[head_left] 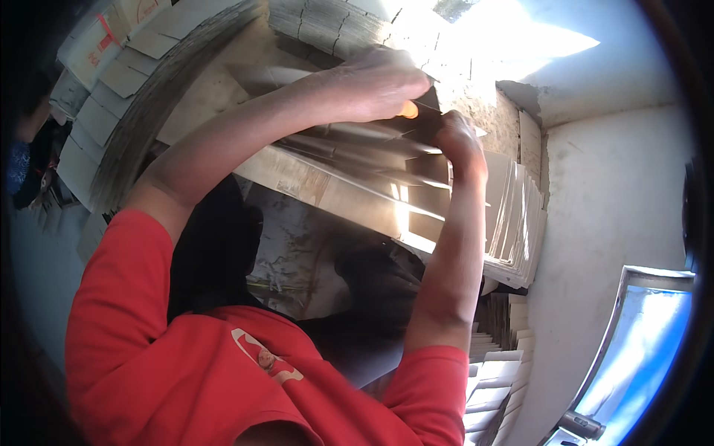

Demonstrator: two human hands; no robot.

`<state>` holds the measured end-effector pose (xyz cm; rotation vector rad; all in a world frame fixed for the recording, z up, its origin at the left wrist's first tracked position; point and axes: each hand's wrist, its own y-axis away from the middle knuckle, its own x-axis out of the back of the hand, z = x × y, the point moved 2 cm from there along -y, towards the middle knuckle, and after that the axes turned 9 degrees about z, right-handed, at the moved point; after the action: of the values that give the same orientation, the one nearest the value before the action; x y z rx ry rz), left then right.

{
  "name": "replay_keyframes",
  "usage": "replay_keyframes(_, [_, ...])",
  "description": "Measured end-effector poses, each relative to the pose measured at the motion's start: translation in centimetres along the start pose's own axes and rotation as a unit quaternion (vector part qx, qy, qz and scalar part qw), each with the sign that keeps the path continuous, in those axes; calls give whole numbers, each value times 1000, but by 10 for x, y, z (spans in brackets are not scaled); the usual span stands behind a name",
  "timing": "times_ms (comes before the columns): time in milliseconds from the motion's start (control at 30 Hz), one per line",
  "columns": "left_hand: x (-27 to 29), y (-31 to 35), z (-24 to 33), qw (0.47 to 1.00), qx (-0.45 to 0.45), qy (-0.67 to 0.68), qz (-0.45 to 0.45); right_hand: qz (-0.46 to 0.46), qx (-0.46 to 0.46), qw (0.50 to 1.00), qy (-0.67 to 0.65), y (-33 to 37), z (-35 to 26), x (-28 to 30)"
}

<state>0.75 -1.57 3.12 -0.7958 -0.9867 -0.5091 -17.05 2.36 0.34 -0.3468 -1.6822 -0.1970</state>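
Both my arms, in red short sleeves, reach up to a pile of flat brown cardboard sheets (349,189). My left hand (375,83) lies over the top of the pile with its fingers curled, and a small orange object (407,110) sticks out from under them. Just to the right, my right hand (457,140) is closed on the edge of a dark cardboard sheet (416,149). What the orange object is cannot be told. The two hands are almost touching.
More flat pale cardboard blanks (513,223) are stacked on edge at the right, and others fan out at the upper left (111,97). A white wall (617,193) and a window frame (632,342) stand to the right. A stack of folded pieces (494,379) sits at lower right.
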Motion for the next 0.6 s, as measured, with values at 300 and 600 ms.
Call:
replay_keyframes(300, [-21, 72, -19, 998, -47, 30, 40, 82, -56, 955, -279, 4, 68, -21])
replay_keyframes(600, [-68, 55, -36, 996, -7, 25, 84, 146, -194, 951, 193, 118, 231, -75])
